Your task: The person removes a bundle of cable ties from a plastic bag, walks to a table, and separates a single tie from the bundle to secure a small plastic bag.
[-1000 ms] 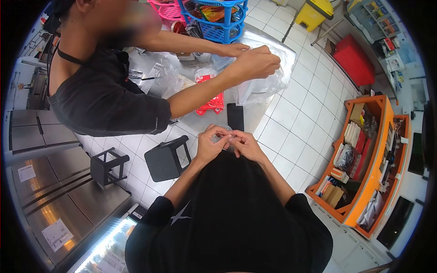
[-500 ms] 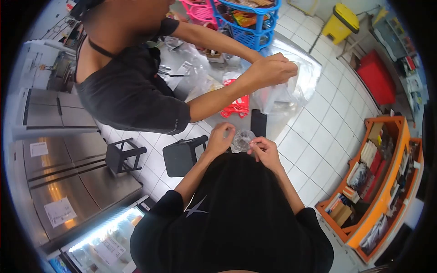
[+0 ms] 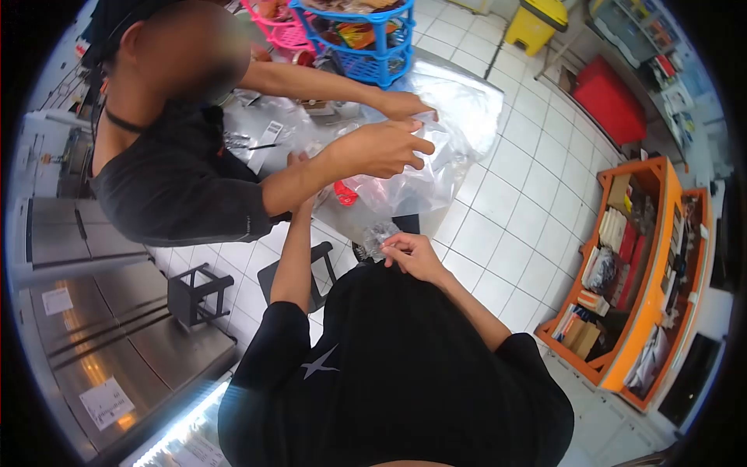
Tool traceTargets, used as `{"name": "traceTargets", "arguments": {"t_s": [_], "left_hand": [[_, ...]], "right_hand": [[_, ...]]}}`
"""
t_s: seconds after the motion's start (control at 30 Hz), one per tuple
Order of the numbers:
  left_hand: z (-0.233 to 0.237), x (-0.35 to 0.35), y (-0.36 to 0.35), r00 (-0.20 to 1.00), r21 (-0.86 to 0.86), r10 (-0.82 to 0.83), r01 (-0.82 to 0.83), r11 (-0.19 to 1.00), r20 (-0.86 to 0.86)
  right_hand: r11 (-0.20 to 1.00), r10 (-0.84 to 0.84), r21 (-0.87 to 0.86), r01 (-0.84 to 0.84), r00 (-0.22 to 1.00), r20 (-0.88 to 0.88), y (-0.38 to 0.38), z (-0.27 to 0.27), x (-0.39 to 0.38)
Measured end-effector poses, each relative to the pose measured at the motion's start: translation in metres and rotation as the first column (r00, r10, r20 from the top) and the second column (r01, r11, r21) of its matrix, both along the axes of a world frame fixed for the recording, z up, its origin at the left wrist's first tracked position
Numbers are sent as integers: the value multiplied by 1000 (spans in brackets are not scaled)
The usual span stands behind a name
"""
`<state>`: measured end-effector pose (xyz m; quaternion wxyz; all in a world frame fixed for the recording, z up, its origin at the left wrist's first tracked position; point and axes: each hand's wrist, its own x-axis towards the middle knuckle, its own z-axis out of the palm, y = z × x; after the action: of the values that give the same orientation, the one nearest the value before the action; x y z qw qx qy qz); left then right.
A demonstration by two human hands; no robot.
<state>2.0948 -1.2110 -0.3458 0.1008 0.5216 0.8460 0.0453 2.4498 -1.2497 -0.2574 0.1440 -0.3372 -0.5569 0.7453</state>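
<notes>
At the steel desk point(image 3: 447, 66) edge, the right hand point(image 3: 412, 253) pinches a small crumpled clear bag point(image 3: 379, 236) just below the desk. Left hand point(image 3: 296, 159) reaches up behind a co-worker's forearm point(image 3: 311, 175), grip hidden, can't tell. Light fingertip hold suits such thin film, I'd say. Fridge labels point(image 3: 105, 401): too small to read.

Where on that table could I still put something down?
Hardly anywhere. The big clear bag covers the right half of the steel table, papers and wrappers crowd the left, the blue basket the back. Only a strip at the near edge, below the red packet, looks bare.
</notes>
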Motion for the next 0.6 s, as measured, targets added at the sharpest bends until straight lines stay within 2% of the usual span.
{"name": "traceTargets", "arguments": {"t_s": [0.03, 0.07, 0.1, 0.13, 0.17, 0.23, 0.27, 0.33, 0.37, 0.43, 0.47, 0.53, 0.57, 0.6], "left_hand": [[0, 1, -2, 999, -100, 40, -43, 994, -31], [-24, -4, -12, 999, -103, 24, -27, 994, -31], [-68, -13, -29, 990, 240, 4, -38, 970, 142], [-92, -14, -43, 952, 543, -68, -111, 832, 299], [-74, 3, -48, 951, 539, -72, -107, 835, 300], [-9, 52, -52, 979, 652, -78, -65, 755, 188], [-10, 58, -61, 980, 652, -73, -68, 755, 186], [-14, 68, -81, 970, 473, 167, -232, 850, 177], [-9, 77, -91, 970, 471, 171, -234, 850, 173], [11, 98, -112, 934, 459, 237, -339, 821, 265], [18, 103, -123, 933, 458, 243, -345, 820, 267], [26, 109, -148, 934, 315, 161, -265, 911, 320], [27, 110, -161, 931, 315, 168, -274, 909, 324], [28, 112, -173, 934, 315, 107, -221, 923, 342]], "right_hand": [[1000, -18, 0, 18, 1000, 1, 2, 0, 1], [1000, -12, -8, 12, 1000, -13, 3, -1, 1], [1000, -4, -19, 3, 1000, -26, 3, -2, 2], [1000, -13, -26, 12, 1000, -25, 3, -3, 2], [1000, -9, -21, 8, 999, -34, 3, -4, 1], [1000, 0, -18, -1, 999, -44, 2, -7, 1], [1000, 11, -27, -13, 998, -63, 1, -10, 1], [999, 30, -33, -33, 996, -86, 3, -11, 1], [998, 54, -31, -57, 995, -88, 3, -10, 2], [996, 82, -33, -86, 993, -89, 1, -10, 2], [994, 97, -35, -101, 990, -100, 2, -10, 3], [991, 121, -37, -125, 987, -105, 4, -11, 5], [990, 131, -32, -135, 985, -111, 5, -13, 5], [989, 141, -28, -145, 983, -118, 5, -13, 5]]}}
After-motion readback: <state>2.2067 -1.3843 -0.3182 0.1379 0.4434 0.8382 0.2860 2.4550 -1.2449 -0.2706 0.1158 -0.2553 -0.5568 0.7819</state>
